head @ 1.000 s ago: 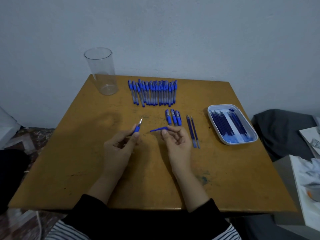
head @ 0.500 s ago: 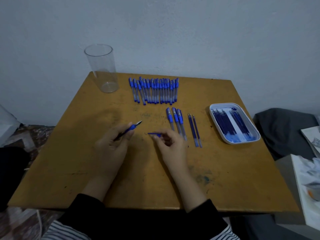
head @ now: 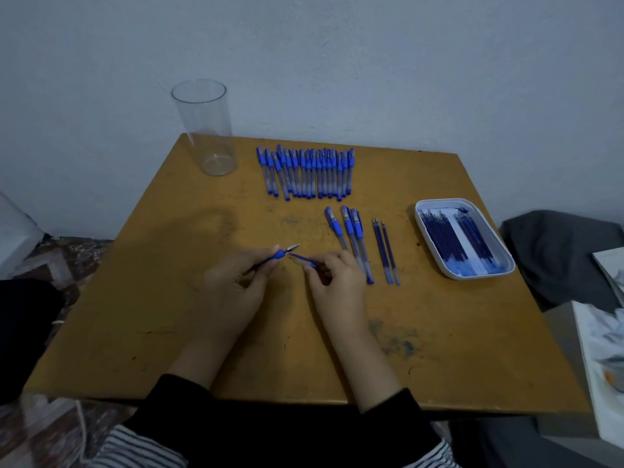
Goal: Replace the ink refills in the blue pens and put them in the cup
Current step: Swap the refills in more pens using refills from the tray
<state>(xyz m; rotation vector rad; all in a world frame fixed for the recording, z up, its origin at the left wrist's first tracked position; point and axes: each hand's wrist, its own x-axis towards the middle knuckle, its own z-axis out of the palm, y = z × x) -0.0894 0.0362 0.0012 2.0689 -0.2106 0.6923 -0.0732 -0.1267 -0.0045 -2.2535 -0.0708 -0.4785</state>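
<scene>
My left hand [head: 233,288] grips an uncapped blue pen [head: 277,255], tip pointing up and right. My right hand [head: 337,287] pinches a blue pen cap [head: 304,259] whose end nearly meets the pen's tip. Three capped blue pens [head: 351,231] lie just right of my right hand, with two loose refills [head: 385,251] beside them. A row of several capped blue pens [head: 305,172] lies at the table's far side. A clear, empty cup [head: 206,130] stands at the far left corner. A white tray [head: 499,251] at the right holds several dark blue refills.
The yellow wooden table [head: 169,315] has a blue ink stain near its front right. A grey cloth [head: 557,255] lies off the right edge, beside white papers [head: 604,366]. A wall stands close behind the table.
Both hands moved closer together; the cap in my right hand came up toward the pen's tip. The pen in my left hand tilted more to the right.
</scene>
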